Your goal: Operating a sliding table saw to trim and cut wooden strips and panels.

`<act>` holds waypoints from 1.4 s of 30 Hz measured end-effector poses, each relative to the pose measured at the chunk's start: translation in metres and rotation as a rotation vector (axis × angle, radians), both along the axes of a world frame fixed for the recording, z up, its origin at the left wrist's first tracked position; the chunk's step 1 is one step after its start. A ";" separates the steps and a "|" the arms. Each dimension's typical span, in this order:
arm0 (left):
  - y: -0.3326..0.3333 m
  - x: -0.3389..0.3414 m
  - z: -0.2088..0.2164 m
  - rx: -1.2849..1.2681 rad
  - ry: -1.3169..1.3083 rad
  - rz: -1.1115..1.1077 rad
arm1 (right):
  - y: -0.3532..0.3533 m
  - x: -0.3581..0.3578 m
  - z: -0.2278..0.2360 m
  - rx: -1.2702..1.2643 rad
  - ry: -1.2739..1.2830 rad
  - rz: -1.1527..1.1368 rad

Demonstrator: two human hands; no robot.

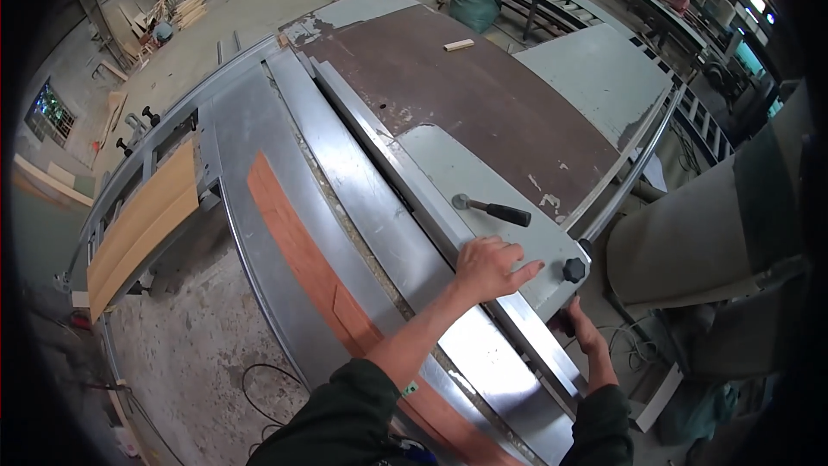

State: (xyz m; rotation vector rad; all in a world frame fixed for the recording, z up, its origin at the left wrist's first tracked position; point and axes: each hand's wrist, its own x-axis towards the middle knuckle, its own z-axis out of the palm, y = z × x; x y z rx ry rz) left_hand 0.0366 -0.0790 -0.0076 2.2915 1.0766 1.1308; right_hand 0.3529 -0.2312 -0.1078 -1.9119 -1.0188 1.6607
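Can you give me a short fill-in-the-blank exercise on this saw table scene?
1. The left hand rests flat on the table's long metal ____.
2. The hammer lying beyond that hand has a ____ handle.
3. The right hand reaches under the table's edge, just below a black ____.
4. A small wood block lies on the ____ panel.

Missing words: fence; black; knob; brown

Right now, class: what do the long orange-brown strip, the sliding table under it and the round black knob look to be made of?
Strip: probably wood or veneer, matt, with faint grain lines. Sliding table: metal, likely aluminium, grey with a brushed sheen. Knob beside the left hand: probably moulded plastic, black, lobed, dull.
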 end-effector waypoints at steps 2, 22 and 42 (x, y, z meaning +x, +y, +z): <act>0.004 0.005 -0.003 -0.044 -0.012 0.003 | 0.001 0.004 -0.003 -0.029 -0.007 -0.020; -0.005 -0.016 0.008 0.356 -0.275 0.100 | 0.015 -0.012 0.050 -0.128 -0.464 0.062; -0.033 -0.030 -0.017 0.676 0.032 0.092 | 0.017 -0.015 0.052 -0.142 -0.525 0.133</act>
